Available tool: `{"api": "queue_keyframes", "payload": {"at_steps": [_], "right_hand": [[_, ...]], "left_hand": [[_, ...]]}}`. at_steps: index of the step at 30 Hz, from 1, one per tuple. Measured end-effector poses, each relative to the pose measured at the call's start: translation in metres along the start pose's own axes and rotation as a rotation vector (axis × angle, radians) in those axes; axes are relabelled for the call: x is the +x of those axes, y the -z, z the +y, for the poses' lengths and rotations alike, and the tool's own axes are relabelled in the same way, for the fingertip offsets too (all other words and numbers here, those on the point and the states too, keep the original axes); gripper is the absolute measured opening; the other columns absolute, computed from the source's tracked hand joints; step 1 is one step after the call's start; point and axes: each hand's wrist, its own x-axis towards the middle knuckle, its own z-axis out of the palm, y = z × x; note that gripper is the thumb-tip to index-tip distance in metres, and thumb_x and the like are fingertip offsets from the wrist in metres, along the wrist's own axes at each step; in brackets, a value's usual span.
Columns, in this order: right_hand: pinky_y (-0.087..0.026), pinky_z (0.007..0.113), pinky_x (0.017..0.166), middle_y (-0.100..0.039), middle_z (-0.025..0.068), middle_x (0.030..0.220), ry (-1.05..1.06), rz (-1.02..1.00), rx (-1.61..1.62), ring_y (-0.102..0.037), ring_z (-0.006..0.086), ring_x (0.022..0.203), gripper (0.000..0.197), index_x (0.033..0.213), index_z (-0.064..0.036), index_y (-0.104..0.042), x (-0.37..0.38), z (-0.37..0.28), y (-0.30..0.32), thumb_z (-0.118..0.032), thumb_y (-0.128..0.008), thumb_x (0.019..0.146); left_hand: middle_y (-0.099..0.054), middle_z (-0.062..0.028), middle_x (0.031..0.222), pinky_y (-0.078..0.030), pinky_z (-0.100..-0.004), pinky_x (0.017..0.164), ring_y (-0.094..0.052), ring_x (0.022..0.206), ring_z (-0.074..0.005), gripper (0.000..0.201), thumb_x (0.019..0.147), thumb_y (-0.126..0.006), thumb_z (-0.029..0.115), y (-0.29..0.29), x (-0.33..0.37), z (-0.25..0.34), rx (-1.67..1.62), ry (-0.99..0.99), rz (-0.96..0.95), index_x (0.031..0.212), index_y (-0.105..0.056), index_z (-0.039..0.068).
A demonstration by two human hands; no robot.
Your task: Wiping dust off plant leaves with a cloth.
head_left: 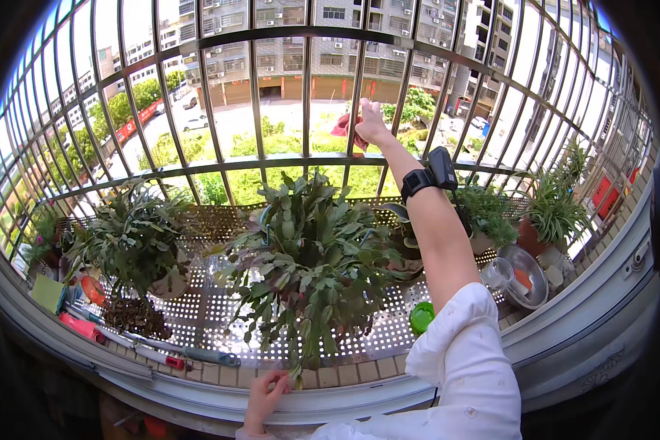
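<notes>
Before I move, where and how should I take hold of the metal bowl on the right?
Probably pinch the near rim of the metal bowl, coming from the window rail: its open mouth shows and that edge looks bare. A clear container overlaps its left side and a pale pot crowds its right, leaving less room there.

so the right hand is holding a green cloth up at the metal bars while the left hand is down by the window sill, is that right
Not quite: the cloth is reddish, not green. The head view shows it in the right hand at the metal bars.
</notes>
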Motion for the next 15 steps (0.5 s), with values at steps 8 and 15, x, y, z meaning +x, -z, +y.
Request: {"api": "queue_keyframes", "payload": {"at_steps": [8,15], "right_hand": [[-0.053,0.044,0.083,-0.064,0.024,0.092,0.432,-0.128,-0.504,-0.065,0.0375,0.095,0.015,0.087,0.0034,-0.068,0.017,0.016,0.006,-0.003,-0.055,0.084],[-0.055,0.043,0.083,-0.069,0.0249,0.086,0.219,-0.3,-0.562,-0.067,0.0391,0.088,0.026,0.075,0.0007,-0.07,0.03,0.024,0.014,-0.023,-0.06,0.078]], "left_hand": [[-0.065,-0.0043,0.077,-0.05,-0.0235,0.063,-0.061,0.069,-0.0086,0.016,0.096,-0.058,0.006,-0.002,0.002,0.011,-0.043,0.055,0.045,0.106,-0.067,-0.003],[-0.065,-0.0037,0.077,-0.049,-0.0225,0.063,-0.06,0.069,-0.0081,0.017,0.096,-0.058,0.006,-0.004,0.006,0.009,-0.044,0.03,0.042,0.107,-0.068,-0.002]]}}
